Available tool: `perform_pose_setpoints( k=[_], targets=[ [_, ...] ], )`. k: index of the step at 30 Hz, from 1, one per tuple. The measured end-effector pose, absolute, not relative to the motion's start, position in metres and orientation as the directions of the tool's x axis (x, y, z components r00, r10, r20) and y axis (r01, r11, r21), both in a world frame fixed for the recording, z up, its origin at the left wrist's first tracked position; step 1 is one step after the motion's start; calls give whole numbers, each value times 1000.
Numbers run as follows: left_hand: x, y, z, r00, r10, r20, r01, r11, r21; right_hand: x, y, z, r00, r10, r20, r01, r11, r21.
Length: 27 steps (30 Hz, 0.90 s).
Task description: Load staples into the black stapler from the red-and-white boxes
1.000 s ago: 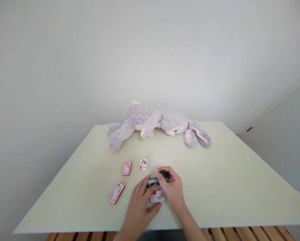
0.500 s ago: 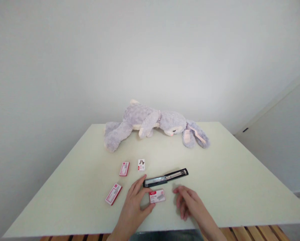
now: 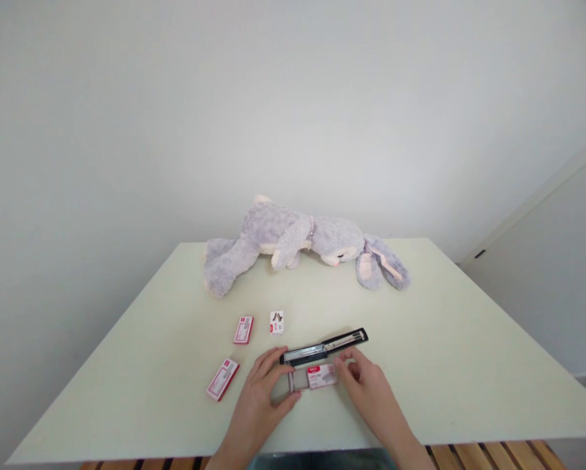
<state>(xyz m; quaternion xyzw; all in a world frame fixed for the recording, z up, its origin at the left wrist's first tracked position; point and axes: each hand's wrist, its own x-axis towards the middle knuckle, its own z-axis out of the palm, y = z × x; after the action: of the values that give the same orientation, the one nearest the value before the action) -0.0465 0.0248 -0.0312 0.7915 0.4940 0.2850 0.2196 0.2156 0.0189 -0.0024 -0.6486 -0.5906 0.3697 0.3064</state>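
Observation:
A small red-and-white staple box [image 3: 322, 376] lies on the table, partly slid apart. Its inner tray [image 3: 300, 380] sticks out on the left, with what looks like a staple strip at its end. The thumb and forefinger of my left hand [image 3: 258, 391] grip the tray's left end. My right hand [image 3: 364, 378] is closed, fingertips on the sleeve's right end. Just beyond the box an opened-out black stapler [image 3: 325, 346] lies flat, its metal magazine showing. My left fingertips are close to the stapler's left end.
Two red-and-white boxes, one farther [image 3: 243, 330] and one nearer [image 3: 222, 379], lie to the left. A small white box with a dark picture [image 3: 276, 323] lies behind the stapler. A plush rabbit [image 3: 297, 235] stretches along the back of the white table [image 3: 449, 365].
My right hand has moved left onto the box, and the sleeve has slid right off part of the tray. My left hand has stayed nearly in place.

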Motion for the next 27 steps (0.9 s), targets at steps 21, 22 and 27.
perform_pose_setpoints(
  k=[21, 22, 27],
  targets=[
    [-42, 24, -22, 321, 923, 211, 673, -379, 636, 143, 41, 14, -254, 967, -10, 586, 146, -797],
    [-41, 24, -20, 317, 923, 216, 671, -380, 637, 151, 39, 15, -282, 959, -27, 628, 163, -761],
    [-41, 22, -16, 308, 920, 242, 660, -389, 642, 181, 24, 19, -350, 936, -38, 650, 213, -729]
  ],
)
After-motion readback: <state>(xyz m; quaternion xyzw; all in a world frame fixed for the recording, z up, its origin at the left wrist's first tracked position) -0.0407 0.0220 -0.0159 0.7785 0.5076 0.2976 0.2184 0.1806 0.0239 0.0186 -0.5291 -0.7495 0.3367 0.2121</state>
